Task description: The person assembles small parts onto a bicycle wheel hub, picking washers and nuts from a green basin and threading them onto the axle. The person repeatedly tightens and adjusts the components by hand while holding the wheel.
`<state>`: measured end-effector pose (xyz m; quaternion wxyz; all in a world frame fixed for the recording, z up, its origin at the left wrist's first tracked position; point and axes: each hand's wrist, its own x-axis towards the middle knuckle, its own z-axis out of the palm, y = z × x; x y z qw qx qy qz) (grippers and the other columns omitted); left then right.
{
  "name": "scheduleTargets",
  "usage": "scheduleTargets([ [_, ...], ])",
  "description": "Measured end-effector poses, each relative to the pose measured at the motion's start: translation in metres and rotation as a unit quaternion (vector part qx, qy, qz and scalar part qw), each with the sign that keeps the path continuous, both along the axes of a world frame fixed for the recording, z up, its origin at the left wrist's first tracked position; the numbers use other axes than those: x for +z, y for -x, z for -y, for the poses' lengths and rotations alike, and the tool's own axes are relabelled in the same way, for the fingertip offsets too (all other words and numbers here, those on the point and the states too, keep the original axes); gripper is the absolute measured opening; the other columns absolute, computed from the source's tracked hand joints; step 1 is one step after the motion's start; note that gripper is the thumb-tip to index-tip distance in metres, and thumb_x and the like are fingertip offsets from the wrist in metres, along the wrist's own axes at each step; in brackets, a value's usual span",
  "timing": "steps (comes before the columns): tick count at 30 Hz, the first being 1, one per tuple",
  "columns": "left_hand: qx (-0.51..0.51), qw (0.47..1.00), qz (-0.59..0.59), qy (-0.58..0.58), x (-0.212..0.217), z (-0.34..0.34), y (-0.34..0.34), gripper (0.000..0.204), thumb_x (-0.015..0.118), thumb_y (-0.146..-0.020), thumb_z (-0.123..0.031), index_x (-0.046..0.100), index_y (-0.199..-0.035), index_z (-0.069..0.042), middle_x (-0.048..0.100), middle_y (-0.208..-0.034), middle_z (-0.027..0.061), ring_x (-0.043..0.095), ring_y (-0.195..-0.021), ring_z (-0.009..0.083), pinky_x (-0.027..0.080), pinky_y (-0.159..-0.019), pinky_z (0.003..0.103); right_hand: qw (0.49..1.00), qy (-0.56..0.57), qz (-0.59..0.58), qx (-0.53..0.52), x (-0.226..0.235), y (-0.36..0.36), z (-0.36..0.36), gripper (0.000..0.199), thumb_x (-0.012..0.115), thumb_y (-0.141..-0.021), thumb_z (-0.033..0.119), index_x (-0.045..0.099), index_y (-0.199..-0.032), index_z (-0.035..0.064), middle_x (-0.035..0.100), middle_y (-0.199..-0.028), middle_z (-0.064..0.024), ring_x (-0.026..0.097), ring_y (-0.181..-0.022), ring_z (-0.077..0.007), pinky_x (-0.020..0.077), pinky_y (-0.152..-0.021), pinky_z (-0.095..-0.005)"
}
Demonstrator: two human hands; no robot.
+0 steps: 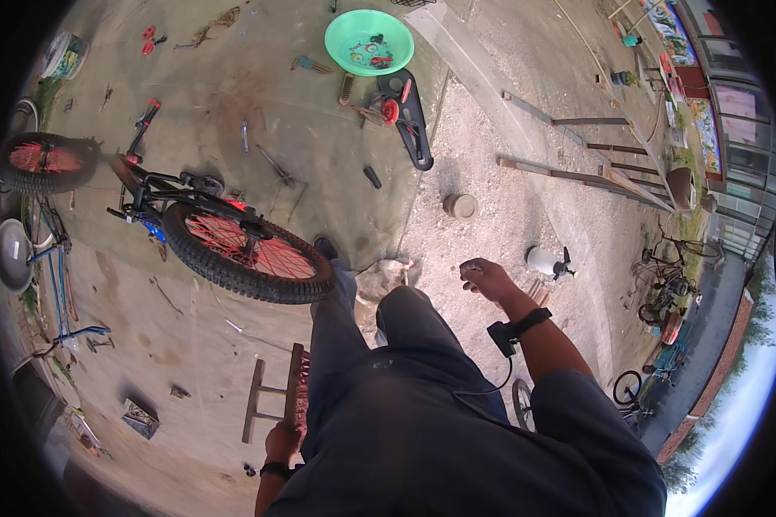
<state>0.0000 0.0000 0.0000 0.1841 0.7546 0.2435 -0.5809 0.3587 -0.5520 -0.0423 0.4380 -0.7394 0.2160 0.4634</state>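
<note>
As a bicycle [248, 244] with red-spoked wheels takes up the left of a yard, its near wheel beside the person's leg, a green basin [345, 43] holding small parts sits ahead on a groundsheet [319, 146]. A small wooden stool [257, 398] with a red seat is tipped sideways at the person's left thigh, the end of its seat directly at the left hand [282, 441], whose fingers appear closed on it. Well apart from the stool, the right hand [485, 280] is raised over pale gravel, fingers half curled; whether they pinch something small cannot be told. Near that hand stands a white container [542, 261] with a black top. A wrench [234, 327] lies on the ground between bicycle and stool.
</note>
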Motion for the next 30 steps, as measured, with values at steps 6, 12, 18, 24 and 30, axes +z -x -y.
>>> scheduleTargets([
  [6, 0.024, 0.999, -0.034, -0.005, 0.005, 0.070, -0.004, 0.041, 0.067, -0.082, -0.038, 0.069, -0.097, -0.001, 0.071, -0.096, 0.0235, 0.068, -0.096, 0.0404, 0.055, -0.084, 0.050, 0.984, -0.027, 0.098, 0.150, -0.020, -0.072, 0.016, 0.034, 0.066, -0.093, 0.025, 0.064, -0.120, 0.0034, 0.068, -0.100, -0.0077, 0.066, -0.084, -0.0159, 0.0527, -0.073, -0.0293],
  [12, 0.117, 0.991, -0.065, -0.033, 0.033, 0.188, -0.043, 0.044, 0.065, -0.084, -0.042, 0.068, -0.099, 0.000, 0.071, -0.096, 0.0238, 0.068, -0.096, 0.0416, 0.054, -0.084, 0.051, 0.993, -0.030, -0.011, 0.115, -0.042, -0.177, 0.010, 0.034, 0.066, -0.093, 0.025, 0.064, -0.118, 0.0015, 0.067, -0.097, -0.0067, 0.066, -0.081, -0.0145, 0.0520, -0.069, -0.0275],
  [18, 0.181, 0.981, -0.038, 0.053, 0.014, 0.320, -0.036, 0.035, 0.059, -0.089, -0.035, 0.067, -0.103, -0.004, 0.068, -0.106, 0.0245, 0.065, -0.101, 0.0430, 0.053, -0.084, 0.053, 0.980, -0.069, 0.038, 0.181, -0.042, -0.270, 0.053, 0.039, 0.065, -0.091, 0.030, 0.067, -0.112, -0.0027, 0.072, -0.090, -0.0111, 0.071, -0.077, -0.0191, 0.0548, -0.068, -0.0312],
  [24, 0.206, 0.973, -0.055, 0.092, 0.001, 0.375, -0.033, 0.037, 0.058, -0.089, -0.037, 0.066, -0.106, -0.005, 0.068, -0.108, 0.0242, 0.065, -0.103, 0.0426, 0.053, -0.085, 0.052, 0.964, 0.031, 0.099, 0.246, -0.045, -0.314, 0.138, 0.036, 0.065, -0.092, 0.029, 0.066, -0.115, 0.0014, 0.069, -0.099, -0.0081, 0.067, -0.082, -0.0184, 0.0527, -0.070, -0.0312],
  [30, 0.213, 0.970, -0.062, 0.104, -0.024, 0.369, -0.031, 0.039, 0.057, -0.090, -0.038, 0.065, -0.109, -0.005, 0.067, -0.110, 0.0239, 0.064, -0.105, 0.0422, 0.053, -0.086, 0.052, 0.961, 0.012, 0.098, 0.259, -0.050, -0.306, 0.135, 0.037, 0.064, -0.094, 0.029, 0.065, -0.117, 0.0004, 0.068, -0.097, -0.0076, 0.067, -0.080, -0.0173, 0.0524, -0.069, -0.0308],
])
